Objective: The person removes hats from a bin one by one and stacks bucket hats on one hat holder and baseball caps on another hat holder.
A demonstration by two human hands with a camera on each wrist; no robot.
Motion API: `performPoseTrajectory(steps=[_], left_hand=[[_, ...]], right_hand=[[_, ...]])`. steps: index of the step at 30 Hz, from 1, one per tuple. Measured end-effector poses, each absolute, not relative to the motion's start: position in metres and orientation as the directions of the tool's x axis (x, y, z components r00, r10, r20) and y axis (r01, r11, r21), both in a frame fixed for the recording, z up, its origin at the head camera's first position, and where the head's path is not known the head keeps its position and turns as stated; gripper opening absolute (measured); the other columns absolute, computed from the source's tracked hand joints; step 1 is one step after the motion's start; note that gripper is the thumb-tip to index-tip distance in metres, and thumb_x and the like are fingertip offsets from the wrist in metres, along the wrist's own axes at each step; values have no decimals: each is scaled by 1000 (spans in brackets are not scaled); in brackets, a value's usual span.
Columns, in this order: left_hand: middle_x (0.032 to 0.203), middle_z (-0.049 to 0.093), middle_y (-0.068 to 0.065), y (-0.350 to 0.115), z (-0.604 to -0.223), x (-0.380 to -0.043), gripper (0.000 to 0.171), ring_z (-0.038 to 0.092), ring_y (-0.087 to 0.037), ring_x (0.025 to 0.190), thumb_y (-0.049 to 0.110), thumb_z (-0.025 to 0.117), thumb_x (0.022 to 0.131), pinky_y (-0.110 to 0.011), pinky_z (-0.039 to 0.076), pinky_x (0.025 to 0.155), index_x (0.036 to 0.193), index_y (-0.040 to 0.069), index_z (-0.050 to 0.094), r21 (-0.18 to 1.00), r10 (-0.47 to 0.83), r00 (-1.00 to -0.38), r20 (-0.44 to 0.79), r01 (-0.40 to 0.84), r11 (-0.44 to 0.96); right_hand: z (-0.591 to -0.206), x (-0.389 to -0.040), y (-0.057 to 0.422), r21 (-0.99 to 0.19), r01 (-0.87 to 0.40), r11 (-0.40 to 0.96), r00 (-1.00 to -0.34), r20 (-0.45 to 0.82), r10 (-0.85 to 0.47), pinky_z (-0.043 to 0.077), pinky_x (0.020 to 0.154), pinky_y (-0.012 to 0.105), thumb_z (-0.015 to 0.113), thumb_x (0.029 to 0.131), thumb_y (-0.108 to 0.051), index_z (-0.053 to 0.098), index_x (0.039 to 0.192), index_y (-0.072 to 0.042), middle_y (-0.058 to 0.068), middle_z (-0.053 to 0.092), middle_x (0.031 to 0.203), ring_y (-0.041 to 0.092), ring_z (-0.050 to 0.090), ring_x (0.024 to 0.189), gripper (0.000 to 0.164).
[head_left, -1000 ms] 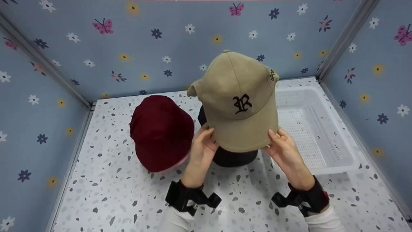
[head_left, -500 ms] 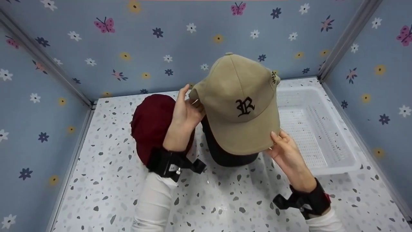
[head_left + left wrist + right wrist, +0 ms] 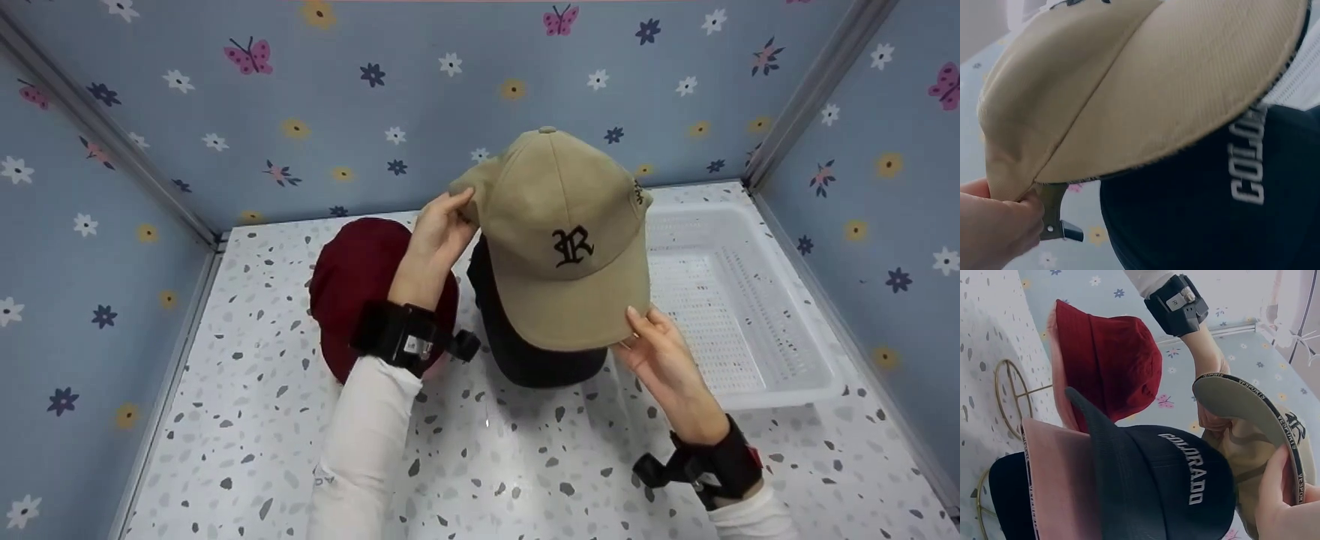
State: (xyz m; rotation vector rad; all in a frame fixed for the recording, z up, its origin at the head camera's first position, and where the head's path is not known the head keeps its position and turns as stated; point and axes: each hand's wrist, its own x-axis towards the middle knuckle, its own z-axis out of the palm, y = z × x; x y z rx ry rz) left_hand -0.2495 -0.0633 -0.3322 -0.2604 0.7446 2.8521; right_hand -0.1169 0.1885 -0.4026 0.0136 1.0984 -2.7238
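Note:
A tan baseball cap point(image 3: 577, 187) with a dark letter R is held up in front of a dark cap point(image 3: 544, 367). My left hand point(image 3: 439, 240) pinches its rear left edge; in the left wrist view that hand point(image 3: 1002, 225) grips the fabric beside a strap with a metal buckle point(image 3: 1067, 230). At the brim's right edge, my right hand point(image 3: 667, 360) pinches the cap between thumb and fingers. The dark cap reads COLORADO in the right wrist view, with a pink cap point(image 3: 1064, 478) and a black cap point(image 3: 1010, 495) stacked under it.
Left of the stack is a dark red bucket hat point(image 3: 360, 262) with pink lining, on a gold wire stand point(image 3: 1030, 391). A white perforated plastic basket point(image 3: 806, 330) stands to the right. Flowered panels point(image 3: 420, 105) enclose the speckled tabletop point(image 3: 247, 450).
My left hand has let go of the brim's left side, moved up and back, and taken hold of the tan cap's rear left edge. The right hand keeps its grip on the brim.

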Motion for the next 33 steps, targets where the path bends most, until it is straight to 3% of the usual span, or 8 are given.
performPoseTrajectory(steps=[4, 9, 15, 26, 31, 33], left_hand=[[94, 48, -11, -64, -342, -258, 22, 50, -17, 82, -9, 31, 94, -23, 45, 70, 112, -9, 43, 505, 148, -971, -186, -224, -834], [99, 46, -11, -64, -354, -265, 42, 48, -17, 85, -8, 30, 94, -22, 43, 72, 136, -9, 26, 527, 144, -968, -204, -233, -817], [95, 47, -9, -65, -367, -269, 42, 49, -16, 83, -7, 32, 95, -23, 43, 72, 137, -9, 27, 543, 117, -957, -264, -248, -803], [115, 46, -9, -65, -380, -269, 44, 46, -15, 102, 0, 31, 97, -23, 40, 87, 141, -2, 25, 648, 134, -943, -305, -309, -697], [129, 47, -12, -63, -390, -273, 41, 47, -18, 114, 0, 40, 95, -27, 38, 98, 136, -3, 35, 636, 70, -919, -388, -322, -701], [124, 52, -13, -67, -414, -287, 38, 51, -18, 111, 0, 50, 91, -27, 42, 94, 129, -4, 45, 609, 78, -922, -379, -312, -729]], right_hand=[[-408, -121, 186, -670, 219, -710, -975, -130, -178, 52, 79, 28, 40, 96, -4, 60, 102, -10, 2, 64, 94, 15, 61, 86, 22], [-414, -123, 184, -648, 266, -714, -964, -190, -186, 51, 81, 28, 41, 96, -6, 62, 100, -11, 2, 64, 94, 15, 61, 87, 22], [-420, -121, 180, -631, 306, -713, -949, -262, -175, 52, 81, 27, 41, 96, -6, 59, 100, -11, 2, 63, 95, 16, 61, 88, 19], [-429, -116, 176, -607, 337, -720, -939, -272, -211, 52, 78, 26, 40, 97, -9, 58, 96, -9, 4, 64, 90, 15, 61, 85, 19], [-431, -115, 176, -630, 357, -690, -929, -315, -194, 51, 79, 25, 41, 98, -18, 61, 97, -11, 3, 64, 92, 15, 62, 85, 21], [-431, -114, 175, -640, 378, -669, -919, -347, -188, 51, 79, 25, 42, 97, -20, 62, 97, -12, 2, 64, 92, 14, 62, 84, 21]])
